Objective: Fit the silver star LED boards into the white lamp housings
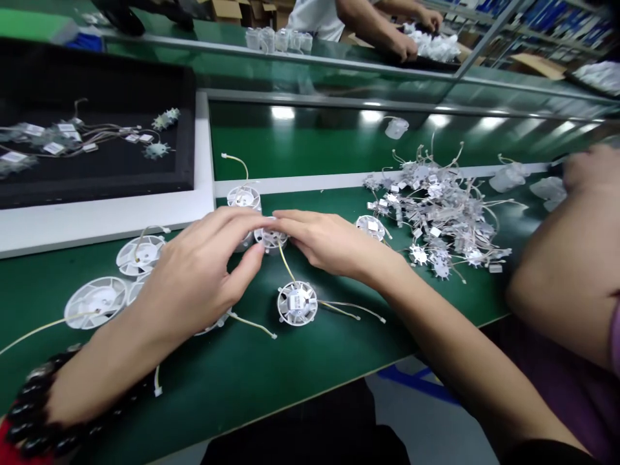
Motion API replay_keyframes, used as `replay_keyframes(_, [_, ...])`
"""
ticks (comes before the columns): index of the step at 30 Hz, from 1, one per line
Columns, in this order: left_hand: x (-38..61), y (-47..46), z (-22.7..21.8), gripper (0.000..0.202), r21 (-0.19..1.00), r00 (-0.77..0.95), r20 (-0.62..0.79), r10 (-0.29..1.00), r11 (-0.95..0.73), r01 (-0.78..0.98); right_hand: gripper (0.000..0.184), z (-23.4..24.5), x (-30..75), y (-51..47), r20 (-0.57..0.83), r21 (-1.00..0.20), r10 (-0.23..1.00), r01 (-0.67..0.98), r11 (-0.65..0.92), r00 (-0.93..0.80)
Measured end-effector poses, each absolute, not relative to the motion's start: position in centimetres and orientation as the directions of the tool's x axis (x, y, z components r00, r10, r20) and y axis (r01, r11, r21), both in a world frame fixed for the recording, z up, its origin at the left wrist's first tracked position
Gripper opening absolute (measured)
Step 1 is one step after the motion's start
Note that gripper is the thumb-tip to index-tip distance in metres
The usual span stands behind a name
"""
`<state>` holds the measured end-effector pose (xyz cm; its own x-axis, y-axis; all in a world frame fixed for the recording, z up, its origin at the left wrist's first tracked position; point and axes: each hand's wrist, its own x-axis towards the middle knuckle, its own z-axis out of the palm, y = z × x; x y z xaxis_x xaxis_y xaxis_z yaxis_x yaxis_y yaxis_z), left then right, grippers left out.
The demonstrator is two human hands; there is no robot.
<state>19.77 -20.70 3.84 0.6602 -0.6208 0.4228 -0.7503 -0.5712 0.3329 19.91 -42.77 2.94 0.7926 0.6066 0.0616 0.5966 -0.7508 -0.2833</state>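
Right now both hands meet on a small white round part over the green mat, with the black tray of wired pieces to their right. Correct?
Not quite. In the head view the left hand and right hand meet on the small white round part over the green mat, but the black tray lies to their left.

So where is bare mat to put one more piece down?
Bare: the green mat at its front edge, before the round part, and the far strip behind the white rail. Crowded: the wired pile right, the white discs left.
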Motion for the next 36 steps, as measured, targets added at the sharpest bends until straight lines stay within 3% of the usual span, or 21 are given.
replay_keyframes(2, [19.9, -20.6, 3.5, 0.044, 0.342, 0.658, 0.391, -0.643, -0.562, -0.753, 0.051, 2.7, 19.4, -43.2, 0.179, -0.284, 0.644, 0.665, -0.690, 0.744])
replay_keyframes(5, [20.1, -20.7, 2.4, 0.054, 0.245, 0.573, 0.319, -0.755, -0.518, -0.819, 0.035, 3.3, 18.2, -43.2, 0.301, -0.285, 0.531, 0.606, -0.742, 0.792])
replay_keyframes(8, [20.3, -20.9, 1.4, 0.046, 0.158, 0.490, 0.309, -0.815, -0.464, -0.872, 0.027, 4.4, 17.0, -42.6, 0.191, -0.299, 0.416, 0.457, -0.838, 0.889])
replay_keyframes(11, [20.5, -20.9, 1.1, 0.030, 0.061, 0.447, 0.374, -0.813, -0.459, -0.886, 0.027, 5.0, 16.4, -42.1, 0.105, -0.213, 0.423, 0.435, -0.875, 0.900])
replay_keyframes(19, [20.4, -20.9, 1.6, 0.025, 0.043, 0.461, 0.390, -0.797, -0.484, -0.874, 0.028, 3.9, 16.2, -42.7, 0.075, -0.059, 0.434, 0.439, -0.897, 0.898])
replay_keyframes(24, [20.5, -20.8, 1.7, 0.025, -0.035, 0.408, 0.359, -0.839, -0.449, -0.893, 0.026, 2.2, 16.2, -42.1, 0.092, 0.044, 0.477, 0.475, -0.879, 0.874])
replay_keyframes(28, [20.5, -20.6, 1.5, 0.026, -0.120, 0.344, 0.357, -0.869, -0.408, -0.905, 0.028, 3.9, 16.0, -43.0, 0.113, -0.021, 0.493, 0.498, -0.867, 0.863])
replay_keyframes(29, [20.5, -20.6, 1.5, 0.028, -0.124, 0.347, 0.358, -0.867, -0.413, -0.902, 0.028, 4.6, 16.1, -43.8, 0.136, -0.058, 0.445, 0.456, -0.888, 0.885])
replay_keyframes(31, [20.6, -20.5, 1.2, 0.031, -0.117, 0.368, 0.356, -0.859, -0.431, -0.895, 0.029, 6.1, 16.4, -46.0, 0.173, -0.088, 0.238, 0.256, -0.963, 0.956])
replay_keyframes(34, [20.7, -20.3, 1.0, 0.029, -0.110, 0.339, 0.346, -0.875, -0.397, -0.911, 0.031, 7.0, 18.1, -50.3, 0.128, -0.012, -0.100, -0.099, -0.995, 0.987])
replay_keyframes(36, [20.7, -20.3, 1.0, 0.027, -0.082, 0.340, 0.336, -0.879, -0.386, -0.919, 0.031, 6.6, 19.8, -52.8, 0.074, -0.003, -0.153, -0.153, -0.988, 0.985])
